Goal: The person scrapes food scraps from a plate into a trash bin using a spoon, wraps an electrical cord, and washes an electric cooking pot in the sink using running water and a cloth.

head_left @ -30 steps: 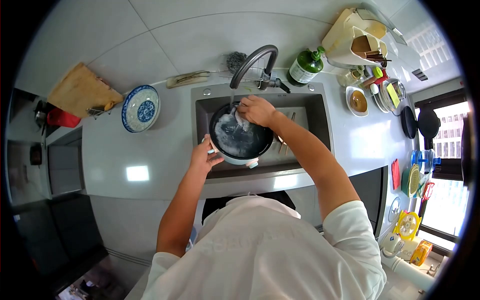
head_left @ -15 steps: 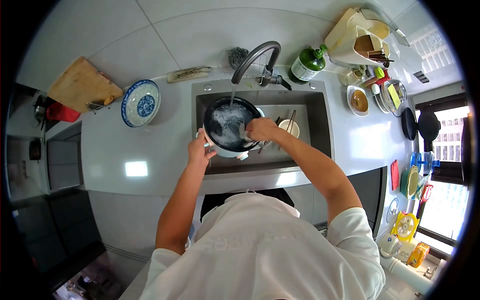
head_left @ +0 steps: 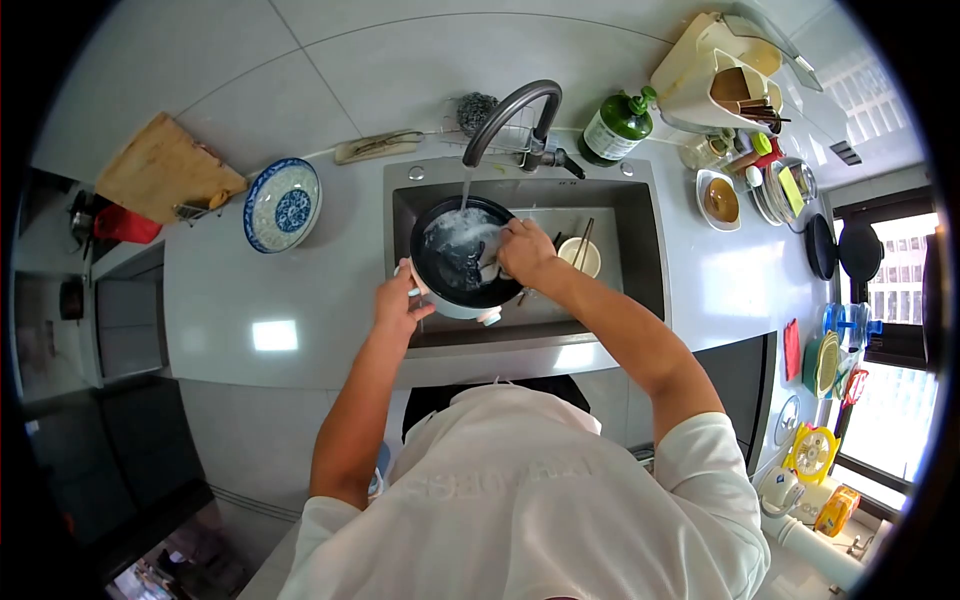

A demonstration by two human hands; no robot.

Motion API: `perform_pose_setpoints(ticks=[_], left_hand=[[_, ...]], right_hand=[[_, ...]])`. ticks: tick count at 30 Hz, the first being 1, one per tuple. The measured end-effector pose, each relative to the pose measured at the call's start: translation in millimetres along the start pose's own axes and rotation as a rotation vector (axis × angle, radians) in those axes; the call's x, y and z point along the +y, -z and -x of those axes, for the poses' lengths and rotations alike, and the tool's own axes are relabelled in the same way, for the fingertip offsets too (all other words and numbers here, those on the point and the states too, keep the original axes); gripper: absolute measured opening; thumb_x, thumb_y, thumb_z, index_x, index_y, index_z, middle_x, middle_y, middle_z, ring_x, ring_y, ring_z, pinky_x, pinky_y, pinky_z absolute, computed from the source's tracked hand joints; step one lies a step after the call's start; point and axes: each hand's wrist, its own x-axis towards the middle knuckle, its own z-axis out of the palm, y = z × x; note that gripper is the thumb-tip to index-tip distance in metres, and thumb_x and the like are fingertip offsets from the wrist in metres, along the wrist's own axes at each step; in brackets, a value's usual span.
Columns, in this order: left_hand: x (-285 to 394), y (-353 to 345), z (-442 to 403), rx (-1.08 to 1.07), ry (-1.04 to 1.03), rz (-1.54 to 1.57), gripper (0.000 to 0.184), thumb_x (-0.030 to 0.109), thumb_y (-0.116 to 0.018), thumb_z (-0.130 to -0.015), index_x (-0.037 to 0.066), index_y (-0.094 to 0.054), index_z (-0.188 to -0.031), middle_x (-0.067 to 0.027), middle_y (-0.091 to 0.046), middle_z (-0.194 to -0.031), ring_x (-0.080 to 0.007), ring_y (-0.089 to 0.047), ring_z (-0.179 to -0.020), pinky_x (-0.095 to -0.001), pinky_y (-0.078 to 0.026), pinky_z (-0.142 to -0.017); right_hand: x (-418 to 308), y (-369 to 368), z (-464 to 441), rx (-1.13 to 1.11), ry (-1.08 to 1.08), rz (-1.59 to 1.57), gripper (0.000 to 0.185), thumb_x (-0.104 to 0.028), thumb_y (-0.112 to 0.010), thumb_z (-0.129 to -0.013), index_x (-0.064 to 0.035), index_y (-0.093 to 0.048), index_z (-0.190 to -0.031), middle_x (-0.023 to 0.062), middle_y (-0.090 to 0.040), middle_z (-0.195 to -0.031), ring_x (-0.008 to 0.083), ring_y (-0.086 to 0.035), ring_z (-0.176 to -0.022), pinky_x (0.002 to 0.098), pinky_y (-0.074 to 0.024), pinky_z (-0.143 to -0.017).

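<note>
A pot with a dark inside and a pale blue outside is held over the left part of the sink, with foamy water in it. My left hand grips the pot's handle at its lower left. Over the right side of the rim reaches my right hand, fingers closed on a pale, cloth-like piece against the inner wall. Most of that piece is hidden. Water runs from the grey faucet into the pot. To the right, a cream bowl with chopsticks sits in the sink.
A blue-patterned bowl and a cutting board are on the left. Behind the sink stand a steel-wool scrubber and a green pump bottle. On the right are a small brown-filled dish and stacked plates.
My right hand has shifted slightly up and right along the pot's inside wall. The pot has moved a little to the right; the foam has shifted. My left hand keeps its grip.
</note>
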Motion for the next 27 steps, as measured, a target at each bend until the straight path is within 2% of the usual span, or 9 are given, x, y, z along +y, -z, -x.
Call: perform_pose_setpoints(ticks=[5,7,9,10,14,17,21,23,27], left_hand=[[-1,0,3,-0.052,0.008,0.029,0.046,0.048,-0.063,-0.099,0.008,-0.064,-0.122,-0.0091,-0.064,-0.119,-0.0309,-0.057,-0.106,-0.0581,-0.050,-0.090],[-3,-1,4,-0.071,0.026,0.017,0.046,0.048,-0.062,-0.099,0.008,-0.064,-0.122,-0.0090,-0.064,-0.118,-0.0313,-0.057,-0.106,-0.0575,-0.050,-0.090],[-8,-2,5,-0.090,0.020,0.009,0.047,0.048,-0.062,-0.099,0.008,-0.064,-0.122,-0.0095,-0.064,-0.119,-0.0322,-0.056,-0.108,-0.0579,-0.050,-0.090],[-13,-1,6,-0.096,0.020,0.004,0.047,0.049,-0.061,-0.099,0.008,-0.063,-0.122,-0.0097,-0.063,-0.119,-0.0327,-0.056,-0.109,-0.0581,-0.050,-0.090],[-21,2,8,-0.084,0.055,0.045,0.050,0.049,-0.061,-0.099,0.006,-0.062,-0.124,-0.0107,-0.063,-0.121,-0.0327,-0.055,-0.110,-0.0578,-0.051,-0.089],[-15,2,13,-0.022,0.040,0.063,0.050,0.049,-0.061,-0.099,0.006,-0.062,-0.125,-0.0105,-0.062,-0.121,-0.0321,-0.055,-0.109,-0.0572,-0.051,-0.090],[-15,3,4,-0.028,0.003,0.055,0.048,0.048,-0.060,-0.100,0.008,-0.062,-0.126,-0.0103,-0.062,-0.122,-0.0313,-0.055,-0.107,-0.0565,-0.052,-0.088],[-12,0,9,-0.034,0.002,0.020,0.047,0.048,-0.059,-0.100,0.008,-0.062,-0.126,-0.0099,-0.062,-0.123,-0.0306,-0.056,-0.104,-0.0558,-0.053,-0.087],[-18,7,5,-0.007,0.044,0.006,0.047,0.047,-0.060,-0.099,0.008,-0.062,-0.126,-0.0090,-0.062,-0.123,-0.0296,-0.058,-0.100,-0.0545,-0.054,-0.086]], right_hand=[[-24,-13,-11,-0.244,-0.039,-0.342,0.019,-0.016,-0.065,-0.084,-0.0104,-0.073,-0.101,0.0130,-0.073,-0.105,0.0350,-0.068,-0.103,0.0447,-0.0544,-0.084],[-42,-1,-15,-0.253,-0.008,-0.633,0.024,-0.016,-0.068,-0.082,-0.0099,-0.070,-0.105,0.0144,-0.072,-0.104,0.0372,-0.069,-0.102,0.0474,-0.0549,-0.084],[-59,-5,-26,-0.058,-0.005,-0.802,0.032,-0.016,-0.072,-0.079,-0.0107,-0.066,-0.109,0.0155,-0.070,-0.106,0.0383,-0.068,-0.102,0.0481,-0.0544,-0.085],[-64,1,-32,0.070,-0.019,-0.824,0.029,-0.016,-0.070,-0.081,-0.0111,-0.065,-0.110,0.0144,-0.070,-0.110,0.0375,-0.068,-0.103,0.0479,-0.0549,-0.085],[-46,-23,-55,0.199,-0.147,-0.626,0.029,-0.012,-0.062,-0.086,-0.0145,-0.069,-0.114,0.0150,-0.070,-0.112,0.0349,-0.069,-0.102,0.0454,-0.0565,-0.085],[-19,-33,-46,-0.185,-0.158,-0.492,0.035,-0.014,-0.064,-0.085,-0.0160,-0.070,-0.119,0.0173,-0.073,-0.104,0.0357,-0.071,-0.096,0.0464,-0.0567,-0.085],[-36,-14,-21,-0.148,-0.085,-0.688,0.022,-0.011,-0.068,-0.080,-0.0120,-0.076,-0.100,0.0195,-0.073,-0.099,0.0381,-0.070,-0.101,0.0472,-0.0562,-0.089],[-56,-21,-37,-0.168,0.033,-0.699,0.031,-0.008,-0.068,-0.079,-0.0161,-0.076,-0.107,0.0176,-0.073,-0.107,0.0366,-0.069,-0.103,0.0450,-0.0553,-0.091],[-78,-21,-66,-0.003,-0.144,-0.811,0.031,-0.010,-0.066,-0.080,-0.0138,-0.074,-0.110,0.0184,-0.072,-0.108,0.0378,-0.069,-0.103,0.0456,-0.0553,-0.089]])
